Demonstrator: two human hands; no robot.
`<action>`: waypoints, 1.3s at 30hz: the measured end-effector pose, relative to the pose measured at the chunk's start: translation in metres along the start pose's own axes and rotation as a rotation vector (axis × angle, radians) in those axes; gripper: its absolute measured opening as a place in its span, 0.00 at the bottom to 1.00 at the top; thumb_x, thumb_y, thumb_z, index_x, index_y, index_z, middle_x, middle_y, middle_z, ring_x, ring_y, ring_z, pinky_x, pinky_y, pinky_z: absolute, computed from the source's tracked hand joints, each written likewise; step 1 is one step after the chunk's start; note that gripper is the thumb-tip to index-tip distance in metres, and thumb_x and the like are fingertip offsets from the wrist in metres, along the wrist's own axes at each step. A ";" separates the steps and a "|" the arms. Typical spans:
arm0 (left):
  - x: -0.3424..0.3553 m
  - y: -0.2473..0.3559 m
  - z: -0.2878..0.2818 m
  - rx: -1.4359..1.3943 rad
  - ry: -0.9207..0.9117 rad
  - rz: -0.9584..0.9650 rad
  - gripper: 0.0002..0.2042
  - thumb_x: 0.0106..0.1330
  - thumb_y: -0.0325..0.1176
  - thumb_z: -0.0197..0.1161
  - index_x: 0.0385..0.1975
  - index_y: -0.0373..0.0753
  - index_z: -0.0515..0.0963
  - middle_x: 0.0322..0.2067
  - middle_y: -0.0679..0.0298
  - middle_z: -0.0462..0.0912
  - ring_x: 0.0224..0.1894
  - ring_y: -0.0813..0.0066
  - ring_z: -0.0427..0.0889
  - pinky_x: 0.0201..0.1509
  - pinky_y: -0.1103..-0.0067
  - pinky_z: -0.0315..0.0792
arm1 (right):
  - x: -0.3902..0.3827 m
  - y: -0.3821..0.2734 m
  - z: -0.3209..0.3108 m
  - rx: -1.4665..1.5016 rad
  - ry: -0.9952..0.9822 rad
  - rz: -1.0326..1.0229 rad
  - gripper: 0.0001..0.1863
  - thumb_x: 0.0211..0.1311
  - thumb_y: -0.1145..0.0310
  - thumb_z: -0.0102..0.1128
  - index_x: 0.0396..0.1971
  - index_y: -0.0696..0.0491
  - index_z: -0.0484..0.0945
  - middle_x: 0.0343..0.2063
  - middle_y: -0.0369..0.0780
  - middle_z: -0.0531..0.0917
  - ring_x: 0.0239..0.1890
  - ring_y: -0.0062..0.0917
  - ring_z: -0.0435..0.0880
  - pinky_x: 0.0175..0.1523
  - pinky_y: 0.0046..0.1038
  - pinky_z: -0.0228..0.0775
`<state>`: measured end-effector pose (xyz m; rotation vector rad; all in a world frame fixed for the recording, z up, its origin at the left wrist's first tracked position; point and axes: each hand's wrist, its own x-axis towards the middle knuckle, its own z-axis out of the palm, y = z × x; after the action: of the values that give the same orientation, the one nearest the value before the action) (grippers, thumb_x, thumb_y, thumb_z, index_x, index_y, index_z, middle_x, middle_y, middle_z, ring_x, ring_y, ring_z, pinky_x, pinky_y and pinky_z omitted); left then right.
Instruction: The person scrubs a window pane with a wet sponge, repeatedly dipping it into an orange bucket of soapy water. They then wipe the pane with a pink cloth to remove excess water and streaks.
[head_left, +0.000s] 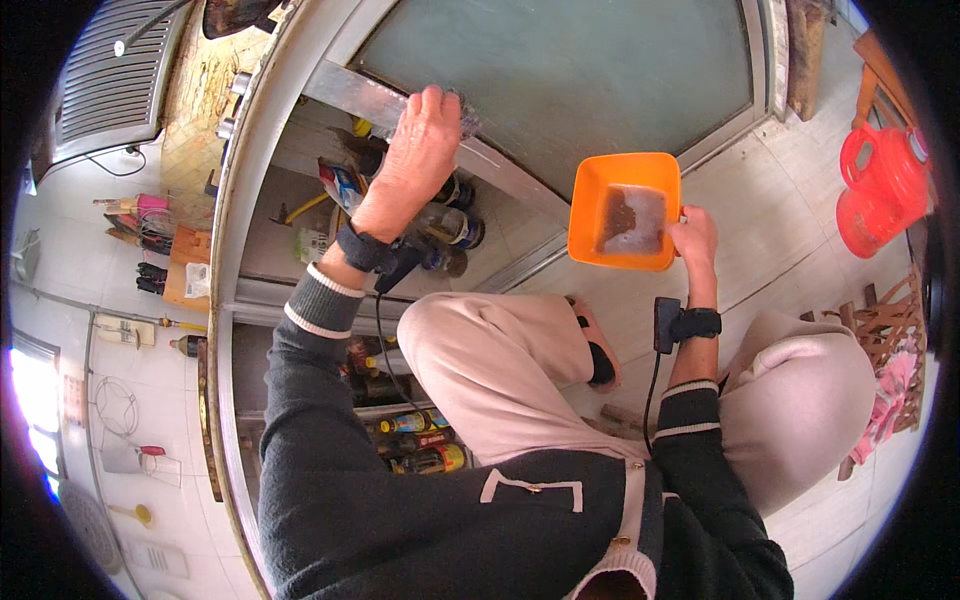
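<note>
My left hand (420,145) is closed over a greyish steel wool scrubber (467,115), pressing it against the metal frame (365,97) of a cabinet door. Most of the scrubber is hidden beneath my fingers. Wet-looking frosted glass (560,80) fills that door. Lower on the right, my right hand (692,235) grips the side of an orange square plastic basin (625,162). Murky brown water with pale foam lies in the bottom of the basin. Dark straps with small devices are round both my wrists.
Behind the door frame, bottles and jars (455,225) stand in the open cabinet, with more bottles (425,458) on a shelf nearer me. A red plastic jug (885,190) stands at the right, near a wooden rack (880,320). A stove or counter edge (235,200) runs along the left.
</note>
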<state>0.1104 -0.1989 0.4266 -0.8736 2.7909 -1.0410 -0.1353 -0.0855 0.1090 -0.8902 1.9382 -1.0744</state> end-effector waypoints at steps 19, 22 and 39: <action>0.003 -0.006 -0.018 0.076 -0.123 -0.161 0.12 0.51 0.23 0.55 0.35 0.25 0.73 0.48 0.40 0.69 0.47 0.44 0.71 0.53 0.60 0.69 | -0.001 0.000 0.000 -0.050 0.022 -0.029 0.14 0.43 0.67 0.61 0.31 0.56 0.83 0.32 0.52 0.84 0.38 0.46 0.83 0.45 0.40 0.73; 0.001 -0.018 -0.026 0.188 0.050 -0.127 0.10 0.50 0.23 0.56 0.32 0.25 0.73 0.43 0.41 0.70 0.43 0.51 0.72 0.48 0.65 0.71 | 0.000 0.003 0.003 -0.002 0.026 -0.021 0.14 0.43 0.67 0.61 0.31 0.56 0.83 0.32 0.52 0.84 0.39 0.46 0.83 0.45 0.40 0.73; 0.003 -0.044 -0.047 0.248 0.245 -0.131 0.13 0.53 0.18 0.54 0.40 0.28 0.72 0.47 0.48 0.72 0.46 0.51 0.70 0.54 0.63 0.67 | -0.001 0.002 0.003 0.004 0.048 -0.035 0.14 0.42 0.67 0.61 0.32 0.55 0.84 0.30 0.52 0.84 0.37 0.46 0.83 0.43 0.40 0.74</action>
<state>0.1189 -0.1999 0.4910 -0.9660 2.7328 -1.5744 -0.1329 -0.0850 0.1060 -0.9069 1.9657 -1.1286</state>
